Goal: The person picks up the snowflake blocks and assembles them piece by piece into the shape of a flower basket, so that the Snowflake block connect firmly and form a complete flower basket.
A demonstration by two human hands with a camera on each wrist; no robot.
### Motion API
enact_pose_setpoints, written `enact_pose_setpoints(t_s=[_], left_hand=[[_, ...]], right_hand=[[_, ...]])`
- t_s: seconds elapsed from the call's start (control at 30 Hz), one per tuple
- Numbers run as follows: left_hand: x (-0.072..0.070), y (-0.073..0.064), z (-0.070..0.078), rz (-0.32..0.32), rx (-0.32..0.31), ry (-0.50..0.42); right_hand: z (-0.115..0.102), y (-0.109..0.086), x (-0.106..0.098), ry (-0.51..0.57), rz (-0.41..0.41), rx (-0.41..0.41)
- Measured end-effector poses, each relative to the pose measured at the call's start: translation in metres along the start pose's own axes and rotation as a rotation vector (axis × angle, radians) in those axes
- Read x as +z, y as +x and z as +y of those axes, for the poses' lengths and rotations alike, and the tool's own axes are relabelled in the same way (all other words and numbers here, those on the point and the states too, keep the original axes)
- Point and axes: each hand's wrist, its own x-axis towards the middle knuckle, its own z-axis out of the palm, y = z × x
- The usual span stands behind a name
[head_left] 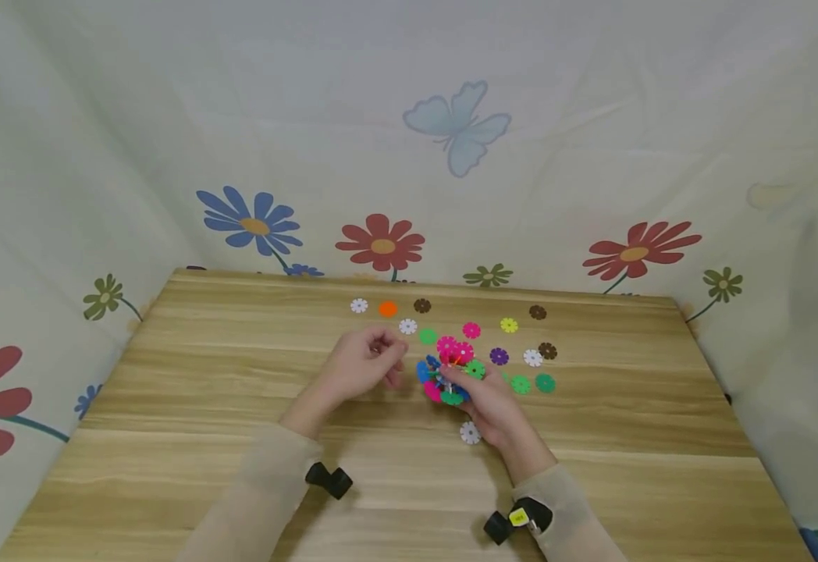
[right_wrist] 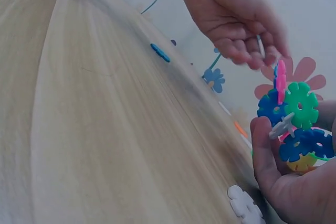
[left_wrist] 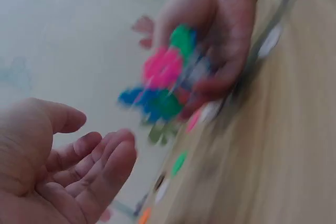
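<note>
My right hand (head_left: 496,406) holds a cluster of interlocked notched plastic discs (head_left: 447,345) in pink, blue, green and white above the table. Its thumb lies over the near side of the cluster. To the left, apart from the cluster, is my left hand (head_left: 360,365), with loosely bent fingers. In the left wrist view, the thumb and fingers of the left hand (left_wrist: 79,171) stand apart with nothing visible between them. A pale sliver (right_wrist: 260,46) shows among its fingers in the right wrist view; whether it is a disc or a gap, I cannot tell.
Loose discs lie on the wooden table (head_left: 205,375), including an orange one (head_left: 388,309), a purple one (head_left: 499,356) and a yellow one (head_left: 509,325). A white disc (head_left: 470,433) is near my right wrist. In the right wrist view, a blue disc (right_wrist: 160,52) lies farther off.
</note>
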Motion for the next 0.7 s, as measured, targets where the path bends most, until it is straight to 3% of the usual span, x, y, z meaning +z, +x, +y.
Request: enact_pose_setpoints(t_s=[0.17,0.3,0.43,0.7], left_hand=[[-0.058,-0.010,-0.026,-0.078,-0.008,0.255],[-0.087,-0.018,-0.043,-0.211,-0.050,0.320],[-0.095,-0.020,-0.049,-0.300,-0.107,0.301],[-0.089,-0.015,-0.054,-0.272,-0.083,0.358]], right_hand=[[0.001,-0.001,-0.001,-0.014,-0.024,0.021],[0.002,0.000,-0.002,-0.017,-0.027,0.025],[0.003,0.001,-0.003,-0.011,-0.026,0.022],[0.003,0.002,-0.003,-0.018,-0.036,0.036]])
